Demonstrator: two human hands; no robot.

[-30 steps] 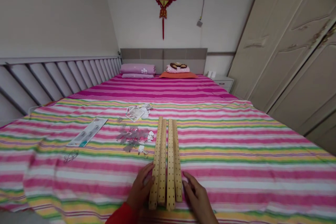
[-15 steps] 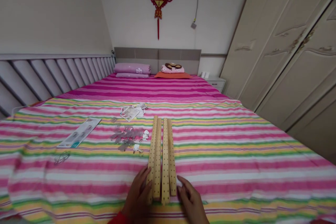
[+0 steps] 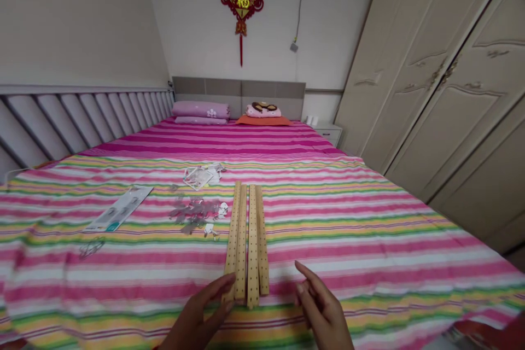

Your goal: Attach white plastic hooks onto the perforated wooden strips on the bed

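Observation:
Several long wooden slats with rows of small holes lie side by side on the striped bedspread, running away from me. My left hand is open, its fingertips touching the near left end of the slats. To the right of the slats' near end, my right hand is open with fingers stretched out, a short gap away from the wood.
Small metal fittings and clear plastic bags lie left of the slats. A flat package and a wire clip sit further left. Pillows lie at the headboard, a wardrobe stands right.
Both hands have drawn back from the slats' near ends and opened; the right hand has moved off to the right. The view has shifted slightly right and back.

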